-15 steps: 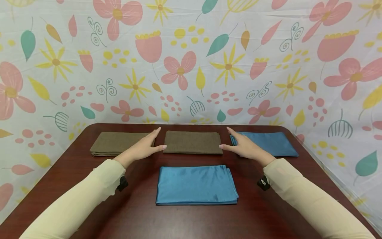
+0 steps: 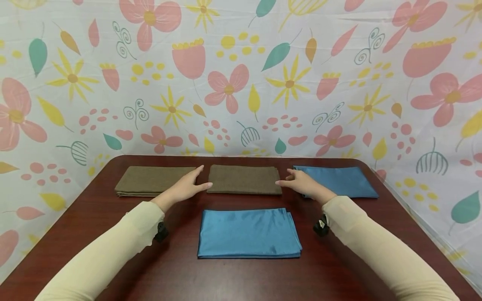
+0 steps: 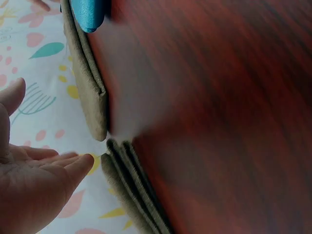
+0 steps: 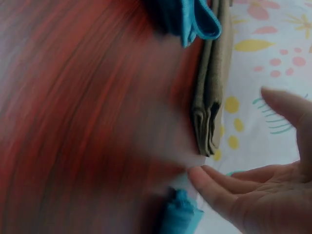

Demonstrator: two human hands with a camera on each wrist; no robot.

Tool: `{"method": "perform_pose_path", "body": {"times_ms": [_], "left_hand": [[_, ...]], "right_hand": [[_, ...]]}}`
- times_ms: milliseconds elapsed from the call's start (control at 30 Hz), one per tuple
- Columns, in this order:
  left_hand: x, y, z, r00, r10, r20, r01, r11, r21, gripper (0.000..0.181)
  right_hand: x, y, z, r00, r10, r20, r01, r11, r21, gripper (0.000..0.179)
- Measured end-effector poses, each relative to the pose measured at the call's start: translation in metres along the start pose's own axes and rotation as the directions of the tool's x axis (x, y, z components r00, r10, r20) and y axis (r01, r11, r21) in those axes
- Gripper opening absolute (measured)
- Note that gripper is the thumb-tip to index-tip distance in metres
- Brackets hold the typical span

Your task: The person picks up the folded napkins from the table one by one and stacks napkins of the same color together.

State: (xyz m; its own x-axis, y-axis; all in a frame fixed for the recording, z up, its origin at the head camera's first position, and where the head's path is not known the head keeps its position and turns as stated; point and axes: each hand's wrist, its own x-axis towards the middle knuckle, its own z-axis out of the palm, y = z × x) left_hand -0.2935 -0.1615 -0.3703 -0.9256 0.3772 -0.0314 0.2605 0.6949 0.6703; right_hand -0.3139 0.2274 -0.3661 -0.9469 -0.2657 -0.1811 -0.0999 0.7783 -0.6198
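Note:
In the head view a folded brown cloth (image 2: 244,179) lies at the back middle of the table, between my two hands. My left hand (image 2: 183,187) hovers at its left end, thumb tip right at the cloth's edge and fingers extended, overlapping a second folded brown cloth (image 2: 144,179). Opposite it, my right hand (image 2: 304,184) has its thumb tip by the right end, its fingers slightly bent. Behind that hand is a folded blue cloth (image 2: 342,182). Both wrist views show the palms with nothing held, near the ends of the middle brown cloth (image 3: 87,83).
Closer to me, another folded blue cloth (image 2: 248,234), shiny, lies flat on the dark red-brown wooden table (image 2: 241,278). A white curtain with printed flowers (image 2: 226,42) hangs right behind the table's far edge.
Both hands have lowered a little, and the forearms have drawn inward. The right hand's fingers have bent somewhat. All the folded cloths lie where they were.

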Motion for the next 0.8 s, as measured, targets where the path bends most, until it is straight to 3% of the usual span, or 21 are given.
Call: {"method": "perform_pose_path", "body": {"times_ms": [200,467,800], "left_hand": [[0.006,-0.002,0.007,0.999,-0.043,-0.007,0.042,0.995,-0.088,0.083],[0.01,-0.001,0.012,0.995,-0.104,0.003,0.102,0.969,-0.225,0.079],[0.017,0.0,0.021,0.991,-0.132,0.014,0.13,0.948,-0.29,0.07]], "right_hand": [[0.01,-0.002,0.001,0.995,0.084,0.05,-0.092,0.98,0.179,0.08],[0.019,-0.013,0.005,0.981,0.178,0.077,-0.194,0.911,0.364,0.076],[0.021,-0.023,0.01,0.957,0.279,0.075,-0.278,0.821,0.498,0.071]]}}
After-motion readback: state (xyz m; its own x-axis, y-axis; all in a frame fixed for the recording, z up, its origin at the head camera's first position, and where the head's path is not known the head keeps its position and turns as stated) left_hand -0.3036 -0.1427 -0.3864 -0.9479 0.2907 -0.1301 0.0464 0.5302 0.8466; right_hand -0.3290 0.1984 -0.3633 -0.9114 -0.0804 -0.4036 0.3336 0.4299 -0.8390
